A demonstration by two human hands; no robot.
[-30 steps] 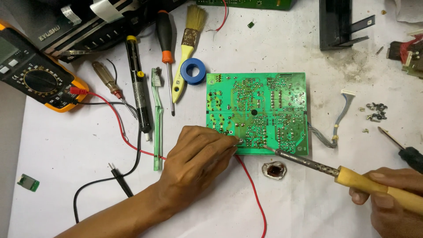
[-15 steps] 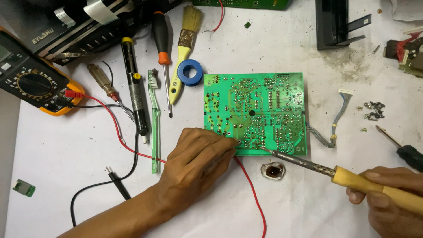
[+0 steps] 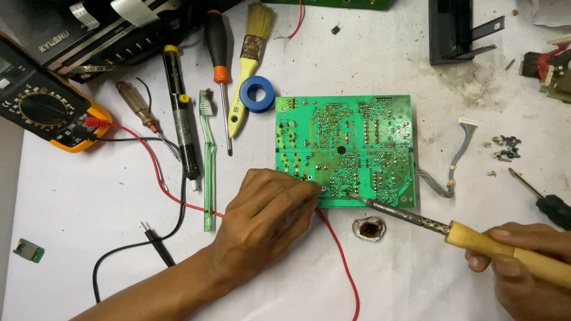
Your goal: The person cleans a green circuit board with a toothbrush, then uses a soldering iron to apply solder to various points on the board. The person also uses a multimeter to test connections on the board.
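Over green circuit board (image 3: 345,148), hands closed: left (image 3: 264,208) pinching red wire (image 3: 339,255), right (image 3: 523,261) gripping soldering iron (image 3: 452,229).

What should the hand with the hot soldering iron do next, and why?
Probably hold the soldering iron steady on the joint. Its tip already sits at the lower edge of the green circuit board, right beside the left hand's fingertips, which pinch something there, apparently the red wire. The right hand grips the yellow handle far back, so a small wobble could reach those fingers.
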